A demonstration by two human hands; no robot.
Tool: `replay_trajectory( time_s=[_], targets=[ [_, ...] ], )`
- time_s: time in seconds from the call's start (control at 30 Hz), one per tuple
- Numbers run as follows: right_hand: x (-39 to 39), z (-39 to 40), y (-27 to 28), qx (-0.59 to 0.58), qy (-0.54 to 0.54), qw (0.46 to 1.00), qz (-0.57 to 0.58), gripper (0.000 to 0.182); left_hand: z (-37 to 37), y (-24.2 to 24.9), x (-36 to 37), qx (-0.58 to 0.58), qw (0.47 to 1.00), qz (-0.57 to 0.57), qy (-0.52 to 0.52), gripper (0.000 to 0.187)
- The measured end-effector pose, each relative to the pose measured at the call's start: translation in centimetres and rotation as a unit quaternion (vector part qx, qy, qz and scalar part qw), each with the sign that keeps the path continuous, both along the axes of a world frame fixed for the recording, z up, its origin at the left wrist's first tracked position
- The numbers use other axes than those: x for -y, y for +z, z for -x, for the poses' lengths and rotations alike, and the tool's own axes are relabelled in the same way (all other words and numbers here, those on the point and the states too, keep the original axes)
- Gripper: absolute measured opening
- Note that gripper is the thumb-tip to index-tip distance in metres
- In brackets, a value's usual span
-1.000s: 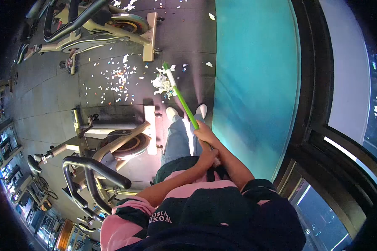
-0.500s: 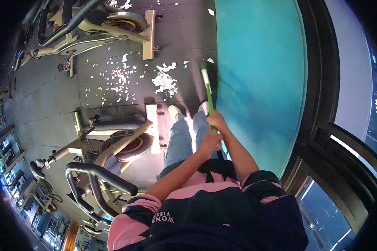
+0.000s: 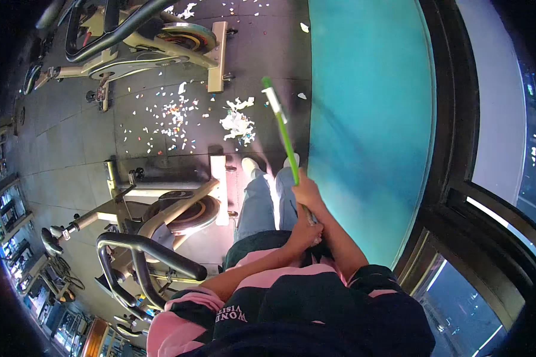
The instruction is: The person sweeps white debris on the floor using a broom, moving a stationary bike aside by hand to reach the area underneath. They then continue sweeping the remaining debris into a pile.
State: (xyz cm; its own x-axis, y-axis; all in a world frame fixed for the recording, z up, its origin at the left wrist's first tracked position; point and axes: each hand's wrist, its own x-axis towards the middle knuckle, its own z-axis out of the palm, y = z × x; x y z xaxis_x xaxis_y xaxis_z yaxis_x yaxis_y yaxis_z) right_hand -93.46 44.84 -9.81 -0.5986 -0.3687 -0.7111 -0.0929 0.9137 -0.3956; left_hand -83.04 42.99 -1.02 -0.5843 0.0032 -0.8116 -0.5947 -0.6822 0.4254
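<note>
A green pole (image 3: 286, 140) slants up and away from my body, with a white label near its green far tip. My right hand (image 3: 305, 191) is closed around it at about knee height in the view. Lower down, close to my waist, my left hand (image 3: 305, 231) is wrapped around the pole's near end. The far tip overlaps the dark floor, to the right of a pile of crumpled white paper (image 3: 237, 124). Small scattered paper scraps (image 3: 175, 116) lie left of that pile.
One exercise bike (image 3: 187, 205) stands close on my left, its black handlebar (image 3: 152, 253) near my left arm. Another exercise bike (image 3: 216, 56) is farther ahead. A teal panel (image 3: 369, 119) runs along my right, beside a dark window frame (image 3: 458, 107).
The pole's far tip has swung left and slightly away from me. Both hands have drawn lower toward my waist, still gripping it, and more of the green shaft shows.
</note>
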Motion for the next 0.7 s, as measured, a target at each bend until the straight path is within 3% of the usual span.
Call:
replay_trajectory(
  time_s=[0.13,0.2,0.3,0.37,0.4,0.43,0.5,0.57,0.7],
  targets=[
    [1.0,5.9,0.7,-0.048,-0.006,0.996,-0.077,0.055,4.7,-2.2,0.3,-0.030,0.997,-0.058,0.043,0.092],
    [0.5,8.4,-4.3,-0.097,0.020,0.991,-0.085,0.047,7.1,-4.7,1.3,-0.030,0.994,-0.091,0.056,0.091],
    [2.3,11.5,-7.7,-0.061,0.046,0.993,-0.095,0.038,9.9,-7.5,3.4,-0.078,0.995,-0.048,0.026,0.086],
    [3.2,11.2,-10.3,-0.055,0.043,0.994,-0.084,0.034,10.1,-8.4,5.4,-0.119,0.974,-0.177,0.080,0.069],
    [3.9,10.8,-11.0,-0.053,0.042,0.995,-0.072,0.031,10.0,-8.5,6.0,-0.130,0.962,-0.214,0.110,0.046],
    [4.5,9.9,-10.4,-0.051,0.042,0.995,-0.072,0.031,9.5,-8.6,5.7,-0.128,0.962,-0.214,0.110,0.046],
    [5.1,7.5,-8.6,-0.040,0.057,0.996,-0.059,0.029,7.7,-8.4,4.6,-0.071,0.977,-0.105,0.169,0.039],
    [4.0,4.8,-8.8,-0.035,0.068,0.996,-0.039,0.029,5.3,-7.3,3.1,-0.078,0.975,-0.110,0.178,0.041],
    [2.1,1.4,-3.3,-0.004,0.132,0.991,-0.017,0.039,3.5,-0.9,1.0,-0.044,0.980,-0.065,0.183,0.058]
  ],
)
